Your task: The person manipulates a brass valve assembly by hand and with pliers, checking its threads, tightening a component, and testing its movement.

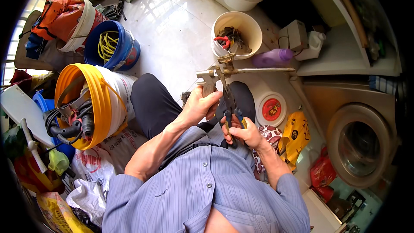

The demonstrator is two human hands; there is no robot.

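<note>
My left hand (199, 107) is closed round the grey jaw of a metal bar clamp (263, 70), whose long bar points to the right. A brownish, worn fitting sits on the bar near the jaw. My right hand (246, 133) is wrapped round the blue and yellow handles of a pair of pliers (229, 99). The pliers point away from me, and their tips overlap the clamp beside its jaw; I cannot tell whether they grip it. Both tools are above my lap, between my knees.
Ahead stands a cream bucket (217, 21) of tools, with a purple bottle (272, 57) beside it. On the left are a yellow bucket (113, 103) with power tools and a blue bucket (129, 47) with yellow cable. A washing machine (315, 99) flanks me on the right.
</note>
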